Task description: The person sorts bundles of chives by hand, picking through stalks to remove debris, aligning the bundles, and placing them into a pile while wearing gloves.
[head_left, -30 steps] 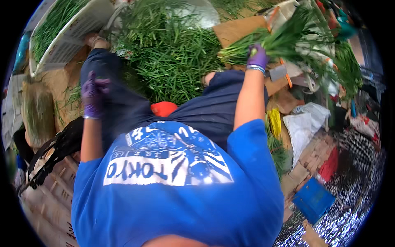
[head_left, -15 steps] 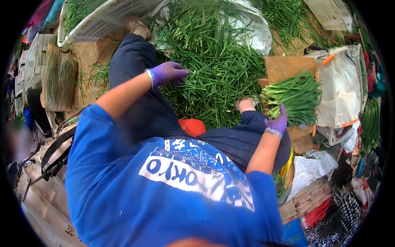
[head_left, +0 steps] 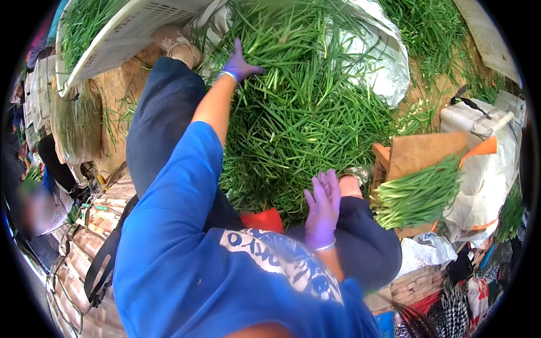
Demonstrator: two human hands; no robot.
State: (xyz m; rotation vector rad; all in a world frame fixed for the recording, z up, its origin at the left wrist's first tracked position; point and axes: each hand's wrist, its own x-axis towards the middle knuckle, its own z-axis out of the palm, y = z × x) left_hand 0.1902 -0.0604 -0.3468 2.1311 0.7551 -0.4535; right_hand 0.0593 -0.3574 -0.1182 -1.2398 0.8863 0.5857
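Note:
A big heap of loose green chives [head_left: 315,112] lies on the ground between my legs. My left hand [head_left: 242,65], in a purple glove, reaches to the heap's far left part with thumb and fingers spread, touching or just over the stalks. In front of my right knee my right hand [head_left: 323,208], gloved alike, is raised palm up with its fingers stretched out and nothing in it. To its right, a neat bunch of chives [head_left: 417,194] rests on a small wooden stand [head_left: 425,152], white stalk ends toward me.
At the far left a white plastic crate [head_left: 132,42] leans with greens inside. A white sack [head_left: 383,50] lies beyond the heap. Right of the stand are a white box [head_left: 476,118] and pale sacking [head_left: 479,194]. A bagged bundle [head_left: 79,124] stands at left.
My left hand has reached forward to the heap and spread its fingers. My right hand has left the bunch on the stand and moved left, in front of my knee.

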